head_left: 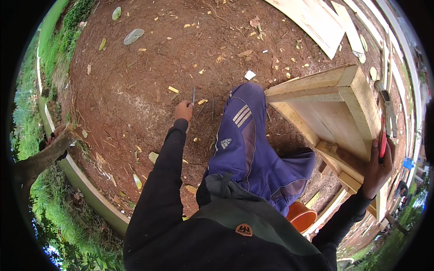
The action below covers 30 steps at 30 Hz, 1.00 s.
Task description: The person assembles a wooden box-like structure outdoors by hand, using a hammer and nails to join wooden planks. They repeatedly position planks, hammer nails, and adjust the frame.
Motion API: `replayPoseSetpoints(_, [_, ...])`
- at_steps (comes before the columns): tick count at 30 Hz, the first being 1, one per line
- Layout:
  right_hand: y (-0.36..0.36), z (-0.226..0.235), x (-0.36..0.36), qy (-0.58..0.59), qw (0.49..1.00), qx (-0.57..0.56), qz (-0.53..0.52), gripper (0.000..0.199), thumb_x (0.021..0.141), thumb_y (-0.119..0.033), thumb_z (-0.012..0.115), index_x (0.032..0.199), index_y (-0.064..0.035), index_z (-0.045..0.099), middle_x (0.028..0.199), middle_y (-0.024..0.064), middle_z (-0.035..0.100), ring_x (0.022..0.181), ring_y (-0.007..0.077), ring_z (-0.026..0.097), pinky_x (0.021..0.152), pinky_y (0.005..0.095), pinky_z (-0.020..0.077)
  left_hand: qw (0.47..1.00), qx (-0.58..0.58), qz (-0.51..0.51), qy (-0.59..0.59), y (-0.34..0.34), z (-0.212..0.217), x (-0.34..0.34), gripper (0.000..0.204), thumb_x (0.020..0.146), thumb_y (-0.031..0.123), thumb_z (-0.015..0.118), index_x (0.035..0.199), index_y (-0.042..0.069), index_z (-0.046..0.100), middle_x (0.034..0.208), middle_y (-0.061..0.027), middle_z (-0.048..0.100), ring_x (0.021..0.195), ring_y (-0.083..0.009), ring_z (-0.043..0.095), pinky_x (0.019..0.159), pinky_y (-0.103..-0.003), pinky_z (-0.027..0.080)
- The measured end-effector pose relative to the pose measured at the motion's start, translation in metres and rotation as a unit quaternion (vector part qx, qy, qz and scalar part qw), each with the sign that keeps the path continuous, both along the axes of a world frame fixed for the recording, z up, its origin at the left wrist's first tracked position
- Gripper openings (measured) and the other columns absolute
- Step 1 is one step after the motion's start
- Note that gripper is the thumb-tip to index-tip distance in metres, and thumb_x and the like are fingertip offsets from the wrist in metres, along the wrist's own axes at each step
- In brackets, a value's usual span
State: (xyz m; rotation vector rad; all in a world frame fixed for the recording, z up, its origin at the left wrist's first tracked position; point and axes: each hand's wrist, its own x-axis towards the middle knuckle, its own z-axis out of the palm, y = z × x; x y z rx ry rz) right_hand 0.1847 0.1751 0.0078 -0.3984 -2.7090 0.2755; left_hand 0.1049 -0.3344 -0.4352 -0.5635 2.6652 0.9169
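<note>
My left hand (183, 111) reaches down to the brown soil, its fingers closed around the lower end of a thin grey metal rod (194, 95); its exact kind is too small to tell. Out to the right, my right hand (380, 166) grips a hammer (383, 142) by its red and black handle, head upward. That same hand is against the outer side of a wooden frame with a panel (332, 118), which stands tilted beside my bent knee. Near the left hand, a thin nail-like piece (213, 108) lies on the soil.
An orange bucket (302, 217) stands by my legs at the lower right. Boards (316, 25) lie at the far right. A tree branch (43, 156) and a low concrete edge (83, 183) run along the left. Wood chips and leaves dot the soil.
</note>
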Motion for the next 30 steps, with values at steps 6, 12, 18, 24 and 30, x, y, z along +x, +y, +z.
replayPoseSetpoints(6, [-0.005,0.005,-0.001,-0.014,0.999,-0.018,-0.036,0.026,0.097,-0.013,0.069,0.119,0.0018,0.07,0.118,0.0111,0.067,0.11,0.0219,0.064,0.099,0.0349,0.0478,0.997,-0.047,-0.064,0.009,0.028,-0.017,-0.015,0.027,0.091,0.028,0.073,0.103,0.004,0.074,0.096,-0.0188,0.074,0.092,-0.0377,0.071,0.082,-0.047,0.055])
replayPoseSetpoints(12, [-0.007,0.0,-0.004,0.019,1.0,0.0,-0.003,0.023,0.098,-0.014,0.069,0.114,0.0024,0.07,0.109,0.0085,0.067,0.101,0.0191,0.063,0.092,0.032,0.048,0.997,-0.018,-0.063,-0.035,0.038,-0.026,-0.016,0.025,0.091,0.029,0.073,0.103,0.008,0.071,0.101,-0.0172,0.074,0.097,-0.0382,0.07,0.083,-0.05,0.054])
replayPoseSetpoints(18, [-0.01,-0.001,-0.004,0.025,1.0,0.011,0.002,0.02,0.098,-0.014,0.069,0.106,0.0032,0.068,0.094,0.0055,0.059,0.085,0.016,0.055,0.081,0.0289,0.0451,0.996,-0.014,-0.084,-0.04,0.033,-0.03,0.008,0.025,0.086,0.022,0.078,0.104,0.006,0.069,0.097,-0.0186,0.073,0.094,-0.0382,0.07,0.082,-0.049,0.055])
replayPoseSetpoints(24, [-0.009,-0.001,-0.002,0.024,0.999,0.026,-0.001,0.019,0.099,-0.015,0.069,0.104,0.003,0.068,0.089,0.0046,0.055,0.082,0.0154,0.053,0.078,0.0284,0.0441,0.984,0.172,0.035,0.002,0.021,-0.065,0.016,0.014,0.087,0.005,0.072,0.099,-0.001,0.067,0.088,-0.0131,0.073,0.08,-0.0243,0.071,0.071,-0.038,0.057])
replayPoseSetpoints(30, [-0.009,-0.004,-0.005,0.032,0.999,0.04,0.008,0.018,0.098,-0.014,0.069,0.103,0.0032,0.068,0.086,0.0036,0.052,0.078,0.0144,0.05,0.075,0.0275,0.0422,0.944,0.312,0.102,-0.028,0.009,-0.061,0.021,0.017,0.088,0.0,0.066,0.104,0.0,0.072,0.086,-0.0064,0.071,0.072,-0.0146,0.067,0.065,-0.029,0.056])
